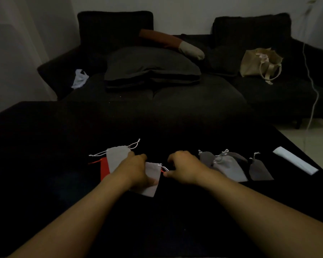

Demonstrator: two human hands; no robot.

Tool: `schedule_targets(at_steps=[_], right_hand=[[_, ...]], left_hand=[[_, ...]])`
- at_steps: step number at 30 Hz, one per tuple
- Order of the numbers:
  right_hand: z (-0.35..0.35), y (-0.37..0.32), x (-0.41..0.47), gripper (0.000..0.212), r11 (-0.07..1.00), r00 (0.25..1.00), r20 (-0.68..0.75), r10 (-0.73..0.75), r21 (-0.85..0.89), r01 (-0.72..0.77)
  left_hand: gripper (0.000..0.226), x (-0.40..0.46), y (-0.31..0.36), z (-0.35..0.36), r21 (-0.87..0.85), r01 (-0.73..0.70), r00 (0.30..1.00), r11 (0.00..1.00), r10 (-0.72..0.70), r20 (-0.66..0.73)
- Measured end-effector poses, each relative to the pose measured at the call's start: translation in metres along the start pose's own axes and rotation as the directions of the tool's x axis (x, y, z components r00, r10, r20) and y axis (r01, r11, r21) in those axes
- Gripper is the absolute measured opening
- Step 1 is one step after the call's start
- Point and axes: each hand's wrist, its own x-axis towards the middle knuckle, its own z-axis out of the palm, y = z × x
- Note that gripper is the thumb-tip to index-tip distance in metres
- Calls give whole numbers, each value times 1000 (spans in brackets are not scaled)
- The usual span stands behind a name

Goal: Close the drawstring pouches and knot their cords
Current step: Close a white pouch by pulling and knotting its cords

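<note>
A dim room, a dark sofa behind, and a black cloth-covered counter [63, 146] up front. The light grey pouch [151, 178] being worked lies between the two hands, its long axis running from near-left up to its gathered mouth at the right. The left hand [133, 169] presses down on the pouch's body, fingers curled over the soft cloth. The right hand [183, 167], nearer the mouth, pinches the thin cord [164, 168] just beside it, so the coming pull looks to run rightward, away from the left hand. Behind the left hand lie an open grey pouch [117, 157] and a red pouch [104, 169]; to the right, a row of cinched grey pouches [229, 167].
</note>
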Motion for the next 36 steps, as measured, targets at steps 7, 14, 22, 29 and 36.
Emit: schedule_targets(at_steps=[7,14,22,29,36], right_hand=[[-9,18,3,49,992,1000,0,-13,126,13],[-4,5,7,17,958,995,-1,-100,272,96],[-5,4,4,8,955,987,-127,-98,267,129],[-33,-5,-7,11,747,968,-247,-49,634,200],[-61,-6,-19,18,607,966,-242,91,783,138]], left_hand=[[55,0,-11,0,-76,-68,988,995,57,-141],[36,0,-6,-12,-123,-175,972,977,152,-178],[21,6,-20,-15,-20,-135,989,991,134,-61],[17,-10,-22,-53,-322,-235,971,917,204,-127],[43,-17,1,-66,-586,-339,911,736,102,-399]])
